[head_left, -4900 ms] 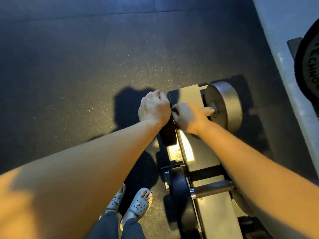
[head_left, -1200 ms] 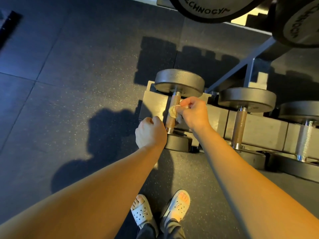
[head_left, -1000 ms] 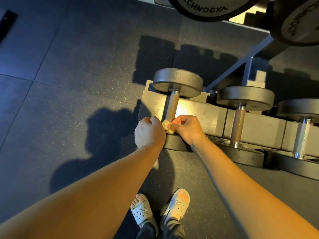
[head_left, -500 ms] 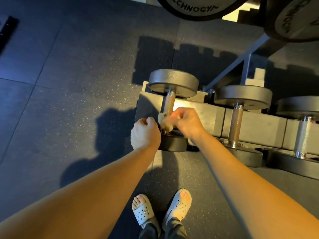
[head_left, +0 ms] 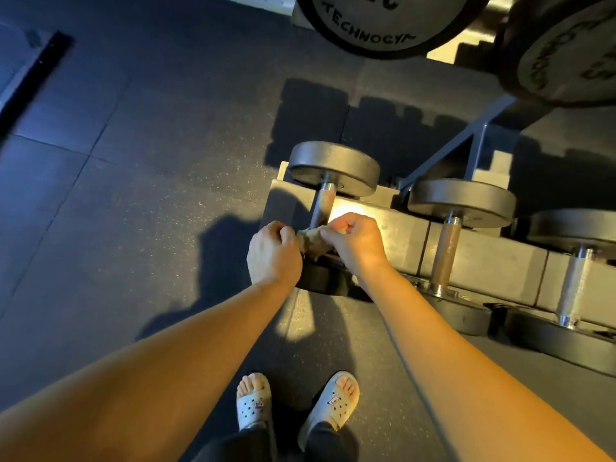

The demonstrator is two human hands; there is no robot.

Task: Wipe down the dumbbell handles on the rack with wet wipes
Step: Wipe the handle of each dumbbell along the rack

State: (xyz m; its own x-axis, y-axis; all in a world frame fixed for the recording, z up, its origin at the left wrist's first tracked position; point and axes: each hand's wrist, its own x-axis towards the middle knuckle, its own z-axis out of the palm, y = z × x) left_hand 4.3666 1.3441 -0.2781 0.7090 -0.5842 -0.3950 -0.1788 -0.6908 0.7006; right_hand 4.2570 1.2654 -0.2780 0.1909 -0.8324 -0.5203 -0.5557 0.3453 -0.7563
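Head view: leftmost dumbbell (head_left: 333, 165) lies across the low rack (head_left: 400, 235).
Wet wipe (head_left: 311, 243): bunched around the near end of the handle (head_left: 321, 208).
Right hand (head_left: 355, 243): fingers curled, pinching the wipe.
Left hand (head_left: 273, 253): fingers curled against the wipe's left edge; cannot tell whether it grips.

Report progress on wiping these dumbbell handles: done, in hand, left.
Done: nothing provable; no handle shows visible wetness.
In hand: the left hand and right hand pinch the wet wipe around the lower end of the leftmost dumbbell handle; its upper part is uncovered.
Left: the middle handle and right handle on the rack have no wipe on them; whether they are already clean cannot be told.
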